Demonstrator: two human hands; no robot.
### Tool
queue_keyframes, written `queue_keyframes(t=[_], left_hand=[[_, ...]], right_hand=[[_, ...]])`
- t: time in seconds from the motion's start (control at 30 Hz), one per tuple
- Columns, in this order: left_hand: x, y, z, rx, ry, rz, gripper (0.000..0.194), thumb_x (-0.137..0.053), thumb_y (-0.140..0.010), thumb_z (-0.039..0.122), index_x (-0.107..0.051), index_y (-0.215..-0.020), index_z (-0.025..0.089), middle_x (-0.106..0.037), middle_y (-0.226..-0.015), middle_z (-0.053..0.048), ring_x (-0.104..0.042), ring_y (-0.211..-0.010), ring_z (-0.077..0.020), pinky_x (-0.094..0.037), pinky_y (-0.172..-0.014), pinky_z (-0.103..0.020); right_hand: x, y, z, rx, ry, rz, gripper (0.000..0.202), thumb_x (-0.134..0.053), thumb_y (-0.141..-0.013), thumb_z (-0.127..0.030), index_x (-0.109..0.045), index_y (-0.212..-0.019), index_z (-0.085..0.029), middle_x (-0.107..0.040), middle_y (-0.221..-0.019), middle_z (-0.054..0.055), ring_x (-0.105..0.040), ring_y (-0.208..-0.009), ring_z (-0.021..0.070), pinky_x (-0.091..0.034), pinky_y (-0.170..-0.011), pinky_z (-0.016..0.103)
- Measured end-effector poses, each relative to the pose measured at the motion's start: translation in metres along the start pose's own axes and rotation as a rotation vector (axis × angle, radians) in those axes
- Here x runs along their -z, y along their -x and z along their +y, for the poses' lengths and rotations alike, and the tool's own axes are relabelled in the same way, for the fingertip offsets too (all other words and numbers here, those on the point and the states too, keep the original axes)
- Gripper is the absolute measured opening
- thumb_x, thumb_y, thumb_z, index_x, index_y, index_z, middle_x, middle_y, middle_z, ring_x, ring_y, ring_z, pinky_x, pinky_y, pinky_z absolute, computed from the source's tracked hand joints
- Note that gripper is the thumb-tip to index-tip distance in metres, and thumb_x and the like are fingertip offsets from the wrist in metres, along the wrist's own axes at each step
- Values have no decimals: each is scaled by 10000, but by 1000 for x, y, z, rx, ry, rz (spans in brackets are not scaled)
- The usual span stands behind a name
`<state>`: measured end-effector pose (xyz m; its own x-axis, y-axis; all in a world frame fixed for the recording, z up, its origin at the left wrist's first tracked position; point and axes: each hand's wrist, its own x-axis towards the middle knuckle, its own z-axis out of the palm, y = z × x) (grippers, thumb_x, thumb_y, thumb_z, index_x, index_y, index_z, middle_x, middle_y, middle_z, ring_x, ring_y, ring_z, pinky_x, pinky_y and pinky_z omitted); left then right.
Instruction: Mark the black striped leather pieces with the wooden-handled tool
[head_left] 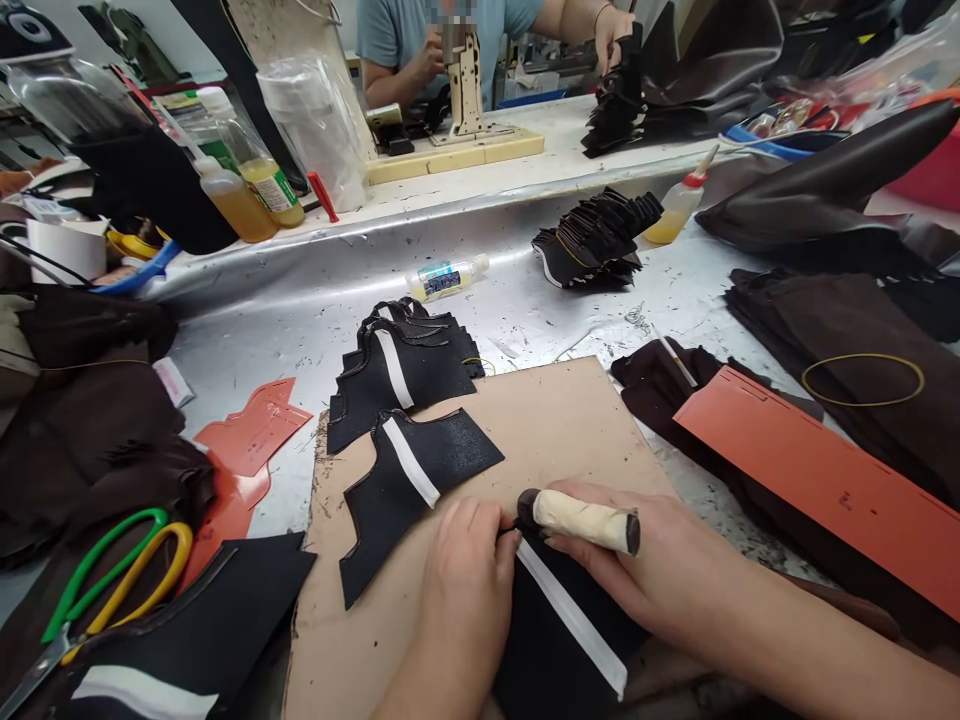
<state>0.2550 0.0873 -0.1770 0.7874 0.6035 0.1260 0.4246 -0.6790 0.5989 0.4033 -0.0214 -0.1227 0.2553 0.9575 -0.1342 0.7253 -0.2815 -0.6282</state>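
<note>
A black leather piece [544, 640] with a white strip along it lies at the front of the tan board [622, 440]. My left hand [469, 570] is closed at its upper edge, thumb and fingers pinching the rim. Close beside it, my right hand [637, 550] holds what looks like a small hammer [585, 520] with a cream-wrapped handle and a dark rounded end. Its fingers also come down near the leather's edge. Another black piece [412, 480] with a white strip lies flat left of my hands, and a fanned stack of such pieces [442, 360] sits behind it.
Scissors [127, 580] with green and yellow handles rest at left. Orange templates [251, 430] lie behind them, and a long orange one [832, 490] at right. A glue bottle [679, 205] stands behind. Across the bench sits a person in a blue shirt [390, 40].
</note>
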Motion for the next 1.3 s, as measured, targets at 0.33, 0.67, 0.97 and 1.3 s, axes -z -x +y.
queue_keyframes(t=[0.33, 0.67, 0.97, 1.3], left_hand=[[-2, 2, -1, -32, 6, 71, 144, -580, -811, 49, -566, -791, 190, -580, -741, -2, -554, -719, -184, -470, -628, -303], [6, 10, -6, -366, -84, 148, 204, -453, -907, 41, -614, -1000, 123, -616, -847, -69, -570, -772, -166, -501, -685, -264], [6, 11, -6, -350, -64, 131, 205, -453, -919, 54, -604, -1032, 135, -613, -850, -71, -566, -776, -165, -513, -678, -272], [5, 13, -6, -248, -55, 138, 189, -481, -917, 94, -604, -1034, 175, -628, -922, -55, -586, -830, -173, -515, -733, -289]], right_hand=[[-8, -2, 6, -32, 47, 22, 191, -424, -955, -281, -609, -972, -237, -703, -943, 52, -675, -836, 247, -489, -705, 323], [2, -7, 5, 0, -11, -9, 164, -441, -957, -258, -601, -979, -227, -690, -871, 36, -670, -814, 219, -497, -732, 304], [8, -15, -4, 37, -7, -13, 183, -479, -921, -217, -612, -1046, -218, -695, -852, 40, -668, -763, 207, -502, -672, 273], [3, -11, -7, 8, -22, 2, 214, -437, -930, -223, -613, -1052, -228, -701, -863, 62, -676, -811, 232, -518, -695, 304]])
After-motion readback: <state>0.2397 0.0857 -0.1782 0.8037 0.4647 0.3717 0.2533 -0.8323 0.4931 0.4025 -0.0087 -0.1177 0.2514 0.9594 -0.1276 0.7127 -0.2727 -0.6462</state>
